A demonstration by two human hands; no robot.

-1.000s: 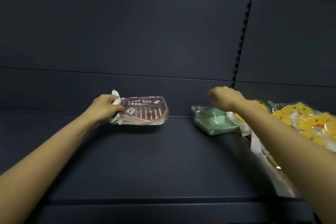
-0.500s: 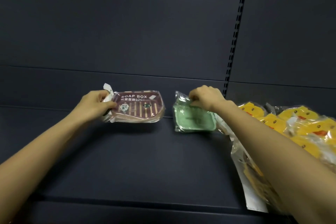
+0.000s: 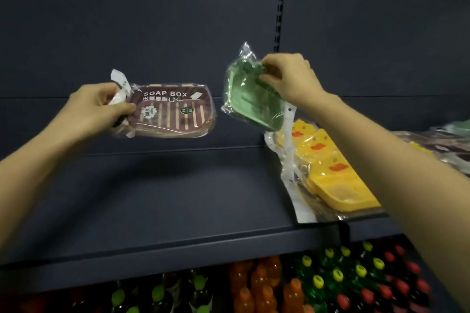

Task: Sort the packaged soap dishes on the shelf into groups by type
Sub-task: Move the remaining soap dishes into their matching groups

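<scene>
soap dishes point(image 3: 173, 112) gripped in hands point(image 3: 101, 107)

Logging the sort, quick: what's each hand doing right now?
Left hand: grips the brown SOAP BOX package by its end.
Right hand: pinches the green soap dish package.

The shelf point(image 3: 165, 211) shows bare board on its left and middle, from the near lip to the back panel point(image 3: 152, 20). On the right, a pile of yellow dishes point(image 3: 330, 173) covers the board up to the near lip, with more packs point(image 3: 445, 145) at the far right. Above the bare board the left hand point(image 3: 99, 109) holds the brown box point(image 3: 173, 112) and the right hand point(image 3: 292, 79) the green dish point(image 3: 249, 99), with a gap between them. The right forearm crosses over the pile. Bottles point(image 3: 267, 284) fill the level below.
</scene>
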